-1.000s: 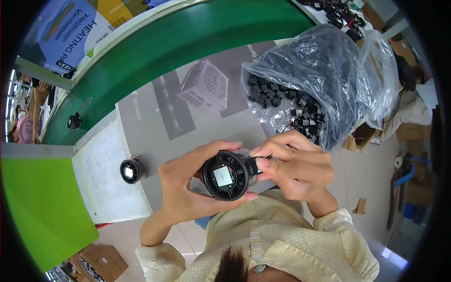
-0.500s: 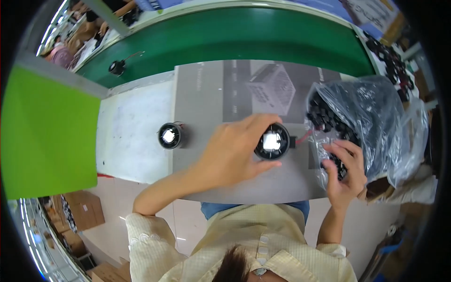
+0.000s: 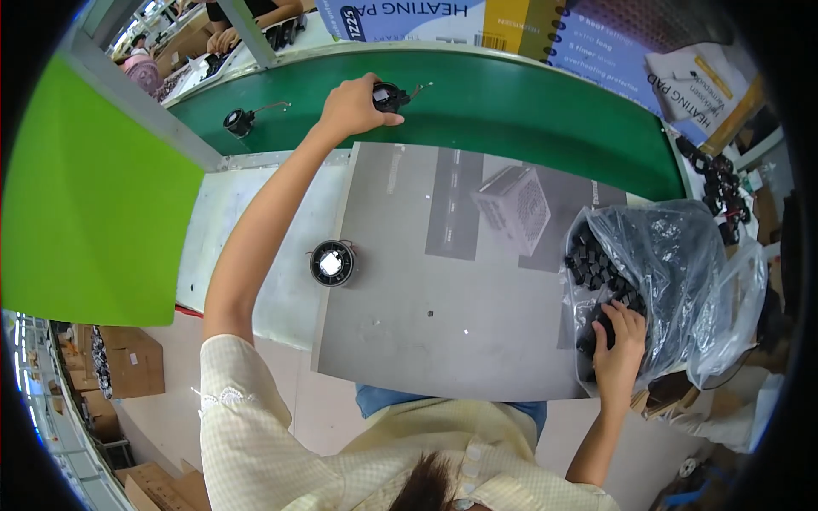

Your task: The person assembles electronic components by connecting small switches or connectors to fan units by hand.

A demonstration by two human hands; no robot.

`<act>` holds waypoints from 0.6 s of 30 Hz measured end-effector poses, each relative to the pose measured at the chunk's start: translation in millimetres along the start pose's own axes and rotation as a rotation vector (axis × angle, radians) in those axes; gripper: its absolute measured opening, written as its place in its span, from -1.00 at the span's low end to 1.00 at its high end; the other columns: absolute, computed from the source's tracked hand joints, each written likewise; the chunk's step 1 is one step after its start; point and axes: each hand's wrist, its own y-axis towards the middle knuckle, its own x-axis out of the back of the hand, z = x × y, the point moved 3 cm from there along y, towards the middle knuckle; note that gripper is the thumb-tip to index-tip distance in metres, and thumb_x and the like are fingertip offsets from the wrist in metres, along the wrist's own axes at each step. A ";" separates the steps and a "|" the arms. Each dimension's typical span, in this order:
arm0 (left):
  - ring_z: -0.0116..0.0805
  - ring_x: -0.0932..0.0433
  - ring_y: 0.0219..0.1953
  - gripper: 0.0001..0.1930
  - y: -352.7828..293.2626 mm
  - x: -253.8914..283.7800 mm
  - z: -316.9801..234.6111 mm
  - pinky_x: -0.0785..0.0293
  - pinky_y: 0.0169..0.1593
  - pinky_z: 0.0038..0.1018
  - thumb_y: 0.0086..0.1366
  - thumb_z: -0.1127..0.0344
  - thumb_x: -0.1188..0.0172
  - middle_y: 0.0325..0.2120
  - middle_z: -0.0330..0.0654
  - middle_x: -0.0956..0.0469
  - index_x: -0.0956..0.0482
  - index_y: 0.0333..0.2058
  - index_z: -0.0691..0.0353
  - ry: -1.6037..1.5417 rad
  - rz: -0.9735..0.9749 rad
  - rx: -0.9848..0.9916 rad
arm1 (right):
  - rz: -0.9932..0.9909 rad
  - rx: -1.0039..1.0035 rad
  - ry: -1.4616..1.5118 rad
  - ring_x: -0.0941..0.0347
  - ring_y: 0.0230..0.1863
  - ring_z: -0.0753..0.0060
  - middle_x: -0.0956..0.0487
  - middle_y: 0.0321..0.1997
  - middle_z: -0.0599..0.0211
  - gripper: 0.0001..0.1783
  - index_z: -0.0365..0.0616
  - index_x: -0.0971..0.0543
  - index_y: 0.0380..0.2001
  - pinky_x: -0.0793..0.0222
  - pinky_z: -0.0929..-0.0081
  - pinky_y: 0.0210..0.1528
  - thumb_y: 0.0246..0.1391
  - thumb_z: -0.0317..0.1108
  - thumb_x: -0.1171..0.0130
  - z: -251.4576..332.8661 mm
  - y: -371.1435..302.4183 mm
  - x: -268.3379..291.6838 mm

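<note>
My left hand [image 3: 354, 107] is stretched out over the green belt, its fingers closed around a round black fan-like unit [image 3: 389, 97] with a thin wire trailing to the right. My right hand [image 3: 620, 345] is at the mouth of a clear plastic bag [image 3: 673, 264]. Its fingers curl down among small black plastic parts [image 3: 594, 266]; what lies between the fingertips is hard to make out. A second round black unit [image 3: 332, 263], with a bright centre and reddish wires, rests near the left edge of the grey printed board [image 3: 409, 341].
Another wired unit [image 3: 239, 123] lies on the green belt [image 3: 528, 98] at the far left. A bright green panel [image 3: 102, 196] stands to the left. Printed boxes [image 3: 460, 21] line the belt's far side. Dark wired parts [image 3: 720, 183] lie at the far right. A person's hands [image 3: 223, 38] show at upper left.
My left hand has carried the fan-like unit from above the grey board forward and left to the green belt. My right hand has reached deeper among the black parts. The view has shifted.
</note>
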 end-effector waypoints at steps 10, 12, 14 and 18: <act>0.04 -0.62 0.00 -0.03 32.3 -51.2 32.1 -0.52 0.11 -0.20 -0.14 -0.24 -0.54 -0.05 0.05 -0.64 -0.44 0.17 0.24 -0.123 0.115 0.087 | 0.026 -0.019 -0.001 -0.49 -0.03 -0.06 -0.62 0.03 0.10 -0.65 -0.27 -0.61 -0.14 -0.41 0.15 0.04 -0.04 -0.45 -0.40 1.0 3.1 5.7; 0.10 -0.60 0.01 -0.08 14.8 -40.6 51.0 -0.50 0.12 -0.15 0.03 -0.30 -0.41 -0.05 0.10 -0.62 -0.40 0.18 0.28 -0.008 -0.062 -0.062 | 0.043 -0.008 0.049 -0.51 -0.02 -0.10 -0.62 0.05 0.08 -0.67 -0.25 -0.62 -0.19 -0.42 0.14 0.06 -0.09 -0.49 -0.41 4.9 6.8 6.8; 0.11 -0.61 -0.05 -0.29 -13.1 -13.5 45.5 -0.51 0.06 -0.15 0.27 -0.24 -0.22 -0.10 0.09 -0.63 -0.44 0.14 0.28 0.091 -0.234 -0.182 | 0.049 -0.049 0.082 -0.51 0.00 -0.11 -0.61 0.08 0.10 -0.68 -0.25 -0.63 -0.22 -0.42 0.16 0.08 -0.12 -0.52 -0.42 2.3 7.1 7.5; 0.07 -0.61 -0.14 -0.55 -86.0 53.5 -17.2 -0.49 -0.02 -0.20 0.46 -0.04 -0.05 -0.15 0.08 -0.64 -0.61 -0.10 0.30 -0.088 0.481 -0.042 | 0.082 -0.082 0.111 -0.50 0.02 -0.07 -0.59 0.12 0.13 -0.68 -0.23 -0.63 -0.23 -0.42 0.19 0.08 -0.14 -0.56 -0.39 -7.4 3.1 8.9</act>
